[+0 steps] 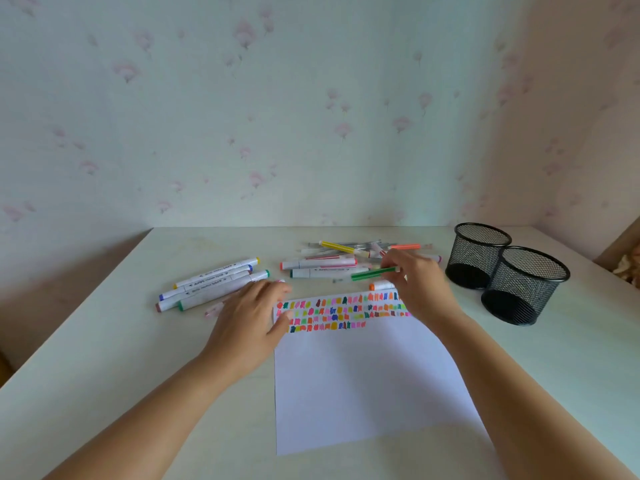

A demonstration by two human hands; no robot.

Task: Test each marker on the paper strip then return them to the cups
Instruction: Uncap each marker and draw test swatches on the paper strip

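Note:
A white paper sheet [363, 382] lies in front of me, its top band filled with rows of small colour swatches [343, 311]. My right hand [422, 285] pinches a thin green marker [372, 273] just beyond the paper's top edge. My left hand [249, 320] rests flat with straight fingers on the paper's top left corner. Several thick white markers [211, 284] lie in a group to the left. A heap of thin and thick markers [346, 258] lies behind the paper. Two black mesh cups [478, 254] [526, 285] stand at the right, with no markers in them.
The pale table [104, 358] meets a flowered wall at the back. An orange-capped marker [381, 285] lies by my right hand. A brownish object [627, 268] sits at the far right edge.

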